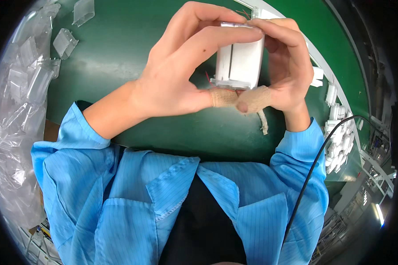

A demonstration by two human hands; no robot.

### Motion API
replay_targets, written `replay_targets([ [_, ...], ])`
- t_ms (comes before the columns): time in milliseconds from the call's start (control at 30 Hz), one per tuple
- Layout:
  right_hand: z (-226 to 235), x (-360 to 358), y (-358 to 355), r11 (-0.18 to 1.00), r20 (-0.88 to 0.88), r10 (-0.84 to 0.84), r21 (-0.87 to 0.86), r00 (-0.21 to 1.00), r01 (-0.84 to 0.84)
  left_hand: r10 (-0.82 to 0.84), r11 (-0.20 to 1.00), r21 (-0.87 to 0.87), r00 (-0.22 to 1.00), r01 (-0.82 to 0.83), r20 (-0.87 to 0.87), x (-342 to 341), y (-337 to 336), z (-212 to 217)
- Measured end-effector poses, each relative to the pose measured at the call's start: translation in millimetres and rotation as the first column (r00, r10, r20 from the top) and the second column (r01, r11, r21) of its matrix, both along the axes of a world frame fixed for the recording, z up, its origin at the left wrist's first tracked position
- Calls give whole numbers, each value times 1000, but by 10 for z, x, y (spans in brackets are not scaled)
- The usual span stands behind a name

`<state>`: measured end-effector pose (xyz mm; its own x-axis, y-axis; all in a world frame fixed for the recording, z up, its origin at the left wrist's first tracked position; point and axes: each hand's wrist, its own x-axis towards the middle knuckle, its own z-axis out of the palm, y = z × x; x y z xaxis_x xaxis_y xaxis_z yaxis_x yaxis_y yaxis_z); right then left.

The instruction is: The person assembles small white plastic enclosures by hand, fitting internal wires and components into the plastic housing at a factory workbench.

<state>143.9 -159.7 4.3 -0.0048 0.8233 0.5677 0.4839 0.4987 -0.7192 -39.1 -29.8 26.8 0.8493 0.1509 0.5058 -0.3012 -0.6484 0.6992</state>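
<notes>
Between both hands, above the green table, is a white rectangular block in a clear plastic case. My left hand has its fingers bent over the top end and its thumb under the bottom edge. On the other side my right hand closes on the same block, fingertips at the top and thumb at the bottom. Beige wrapping covers both thumbs, and a loose strip of it hangs below the right one. Thin red strands show beside the block's lower left corner and above its top. Fingers hide part of the upper end.
Clear plastic cases lie loose on the table's far left. More are in a large clear plastic bag along the left edge. White parts are heaped at the right, near the table's pale rim. A black cable runs across my right sleeve.
</notes>
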Motion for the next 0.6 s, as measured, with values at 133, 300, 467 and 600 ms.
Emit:
replay_targets([
  [133, 24, 1, -48, 993, -65, -17, -116, 998, 9, -42, 998, 45, 999, 42, -8, 7, 39, 0],
  [300, 22, 28, -28, 985, -196, 42, -158, 980, -73, -53, 990, -125, 989, 70, 139, 96, -34, -238],
  [467, -25, 7, -15, 990, -326, 18, -129, 945, -63, -48, 977, -189, 965, 99, 259, 148, -26, -288],
  [600, 115, -22, -1, 978, -232, -21, -208, 972, -29, -3, 986, -158, 963, 47, 270, 125, -30, -284],
])
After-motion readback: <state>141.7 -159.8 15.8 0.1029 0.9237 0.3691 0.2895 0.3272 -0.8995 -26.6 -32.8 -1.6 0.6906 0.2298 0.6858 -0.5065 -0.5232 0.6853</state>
